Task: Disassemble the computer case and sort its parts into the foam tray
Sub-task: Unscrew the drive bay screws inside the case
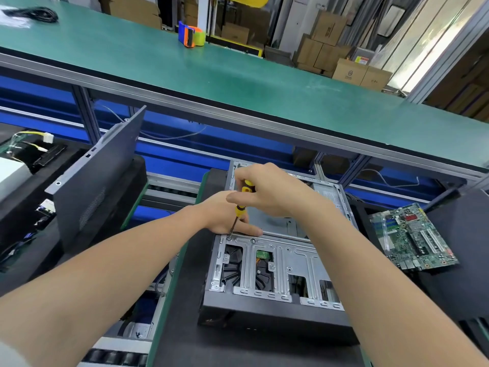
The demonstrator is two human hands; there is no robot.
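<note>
Black mat (190, 340); right hand (267, 193) round screwdriver (241, 207)

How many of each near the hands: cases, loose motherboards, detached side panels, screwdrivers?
computer case: 1
motherboard: 1, loose, right of the case
side panel: 1, detached, propped up on the left
screwdriver: 1, gripped by the right hand
Total: 4

The right hand (267, 192) covers most of the screwdriver (242, 207) handle. The tip is too small to tell whether it sits in a screw. The screwdriver and right hand partly hide the left hand (225, 215). Both hands block the far inside of the computer case (277, 266). The circuit board (412, 239) markings are too small to read.
</note>
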